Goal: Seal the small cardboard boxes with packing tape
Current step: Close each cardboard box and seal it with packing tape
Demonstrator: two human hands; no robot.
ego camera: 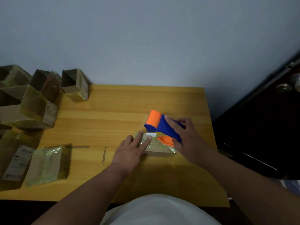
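Observation:
A small cardboard box (158, 151) lies on the wooden table (113, 114), right of centre, partly wrapped in clear tape. My left hand (131, 151) presses its straight fingers flat on the box's left top, over a white label. My right hand (186, 137) grips a blue and orange tape dispenser (159, 125), held tilted over the box's right end. The orange roller points to the far left.
Several open cardboard boxes (74, 86) stand along the table's left and far-left side. A taped box (48, 164) lies at the near left. A dark door (267, 127) with a knob stands to the right, past the table's edge.

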